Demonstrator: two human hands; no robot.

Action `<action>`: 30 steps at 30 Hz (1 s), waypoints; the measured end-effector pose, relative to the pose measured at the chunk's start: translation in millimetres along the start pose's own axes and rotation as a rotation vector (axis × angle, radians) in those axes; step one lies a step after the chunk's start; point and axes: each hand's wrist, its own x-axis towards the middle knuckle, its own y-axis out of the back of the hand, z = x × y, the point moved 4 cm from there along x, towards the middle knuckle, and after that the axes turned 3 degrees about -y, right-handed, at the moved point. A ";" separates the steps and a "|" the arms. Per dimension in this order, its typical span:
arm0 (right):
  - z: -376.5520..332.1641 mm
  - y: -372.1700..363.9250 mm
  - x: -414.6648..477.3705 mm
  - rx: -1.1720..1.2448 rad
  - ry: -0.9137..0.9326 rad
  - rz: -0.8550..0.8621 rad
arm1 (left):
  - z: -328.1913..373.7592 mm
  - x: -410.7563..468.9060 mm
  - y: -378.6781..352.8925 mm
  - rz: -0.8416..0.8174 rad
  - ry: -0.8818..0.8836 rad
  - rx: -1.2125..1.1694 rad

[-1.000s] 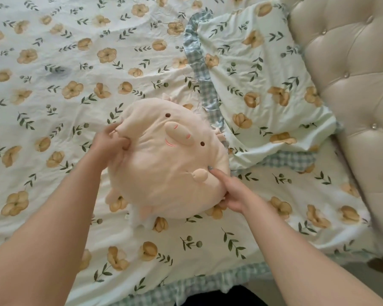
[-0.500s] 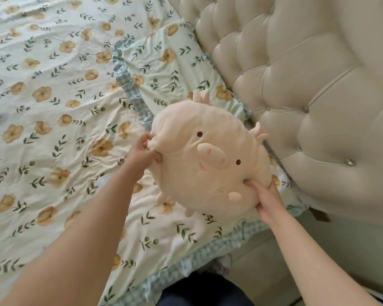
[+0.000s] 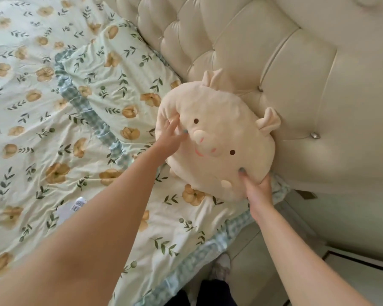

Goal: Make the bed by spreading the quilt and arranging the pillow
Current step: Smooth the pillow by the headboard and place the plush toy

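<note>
A round peach pig plush pillow (image 3: pixel 226 138) leans against the tufted cream headboard (image 3: pixel 296 74), resting on the corner of the floral pillow (image 3: pixel 119 69). My left hand (image 3: pixel 173 138) presses flat on the plush's left side with fingers spread. My right hand (image 3: pixel 257 191) grips its lower right edge, thumb on the front. The pale green quilt (image 3: pixel 42 140) with orange flowers and a gingham frill lies spread over the bed.
The bed's near edge with the gingham border (image 3: pixel 199 257) runs diagonally at the bottom. Beside it are a beige floor strip (image 3: pixel 263 261) and my dark trousers (image 3: pixel 210 292). A small white label (image 3: pixel 77 205) lies on the quilt near my left forearm.
The pig plush has moved right and up from the quilt's middle to the headboard. My left hand has released its pinch and now presses with open fingers.
</note>
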 end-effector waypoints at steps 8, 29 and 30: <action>43.5 10.6 -33.7 0.021 -0.080 -0.071 | -41.9 -31.2 21.2 0.134 -0.052 0.110; 188.7 -198.2 -182.3 -0.819 -0.238 -0.727 | -317.6 -290.8 142.5 0.373 0.332 0.123; 193.4 -209.8 -186.4 -0.829 -0.237 -0.731 | -326.5 -295.1 147.7 0.384 0.328 0.141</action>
